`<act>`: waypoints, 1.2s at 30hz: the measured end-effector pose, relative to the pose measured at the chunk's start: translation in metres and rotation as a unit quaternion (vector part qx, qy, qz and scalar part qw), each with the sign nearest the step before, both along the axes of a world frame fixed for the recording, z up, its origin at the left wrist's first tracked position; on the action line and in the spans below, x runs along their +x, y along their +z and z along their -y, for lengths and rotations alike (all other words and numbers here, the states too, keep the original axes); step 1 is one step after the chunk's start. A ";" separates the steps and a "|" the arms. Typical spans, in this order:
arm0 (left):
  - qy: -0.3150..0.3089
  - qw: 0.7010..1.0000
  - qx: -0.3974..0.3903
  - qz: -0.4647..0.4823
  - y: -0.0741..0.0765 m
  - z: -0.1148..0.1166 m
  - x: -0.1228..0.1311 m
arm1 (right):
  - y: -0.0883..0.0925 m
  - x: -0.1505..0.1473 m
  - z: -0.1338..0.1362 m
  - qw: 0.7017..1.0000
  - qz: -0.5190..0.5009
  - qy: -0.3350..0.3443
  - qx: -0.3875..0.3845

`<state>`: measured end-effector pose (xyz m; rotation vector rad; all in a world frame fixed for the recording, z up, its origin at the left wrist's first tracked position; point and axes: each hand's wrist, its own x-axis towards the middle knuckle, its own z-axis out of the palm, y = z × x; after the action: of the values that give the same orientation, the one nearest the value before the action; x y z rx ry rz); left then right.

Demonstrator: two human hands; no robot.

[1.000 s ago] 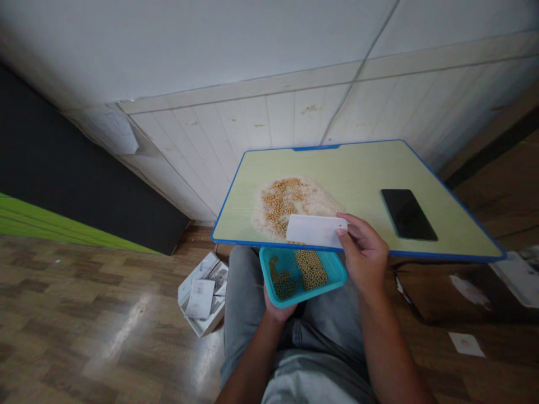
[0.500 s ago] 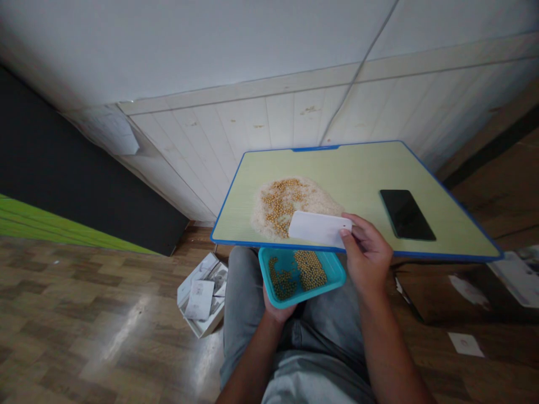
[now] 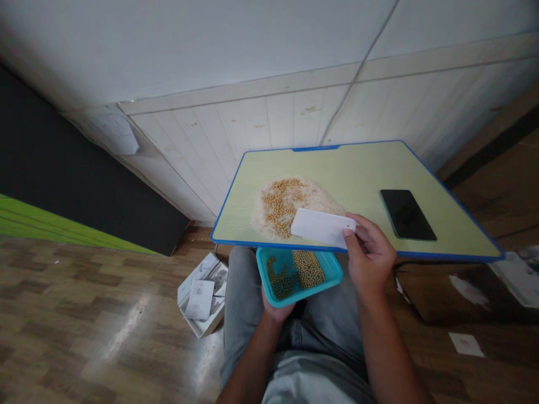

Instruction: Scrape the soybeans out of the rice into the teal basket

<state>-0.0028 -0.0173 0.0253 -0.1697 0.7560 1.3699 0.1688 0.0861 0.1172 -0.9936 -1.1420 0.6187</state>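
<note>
My right hand (image 3: 369, 253) pinches a white plastic card (image 3: 322, 228) by its right end and holds it against the near edge of a pile of white rice mixed with soybeans (image 3: 286, 203) on a small green table with a blue rim (image 3: 362, 168). Just under the table's front edge my left hand (image 3: 275, 310) supports a teal tray (image 3: 332, 274) from below. The tray holds soybeans (image 3: 309, 269). Both arms rise from my lap.
A black phone (image 3: 407, 214) lies on the right part of the table. An open white box with papers (image 3: 202, 293) sits on the wooden floor to the left of my knee. Cardboard and paper scraps (image 3: 465, 343) lie on the floor at the right. A white panelled wall stands behind the table.
The card and my right hand have shifted slightly right and further onto the table. The teal tray has moved a little to the left and back under the edge.
</note>
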 end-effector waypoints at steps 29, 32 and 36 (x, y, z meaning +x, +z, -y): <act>-0.016 1.000 -0.016 0.004 0.018 -0.002 0.002 | 0.002 0.006 -0.004 0.999 -0.009 -0.027 -0.014; -0.016 1.000 -0.015 -0.002 0.017 -0.002 0.002 | 0.001 0.006 -0.003 1.000 -0.005 -0.009 -0.013; -0.015 1.000 -0.006 -0.014 0.013 -0.002 0.002 | 0.000 0.006 -0.001 1.000 0.005 0.011 -0.020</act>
<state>-0.0007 -0.0158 0.0385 -0.1475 0.7882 1.3414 0.1744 0.0875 0.1171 -1.0192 -1.1543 0.6578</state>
